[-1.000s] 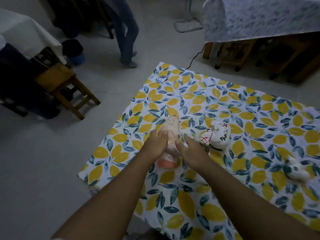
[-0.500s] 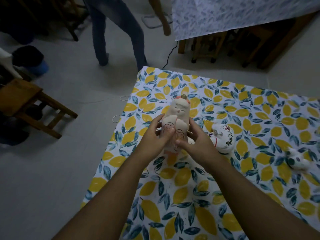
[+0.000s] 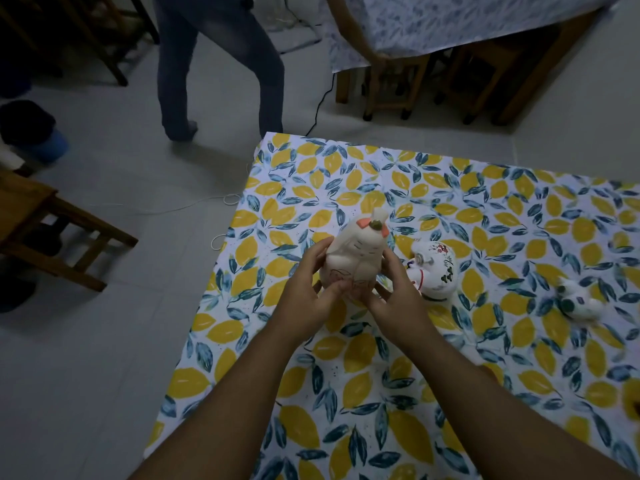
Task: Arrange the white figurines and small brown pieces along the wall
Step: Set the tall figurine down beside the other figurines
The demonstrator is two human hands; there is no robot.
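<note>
The table occupies the right and near part of the scene. The tall figurine is above the table, between the left hand and the right hand. The round figurine lies on the table just right of the right hand. The small figurine lies farther right, well apart. A chair stands on the floor at left.

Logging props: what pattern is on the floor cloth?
Yellow lemons with dark blue-green leaves on the white cloth; head view.
</note>
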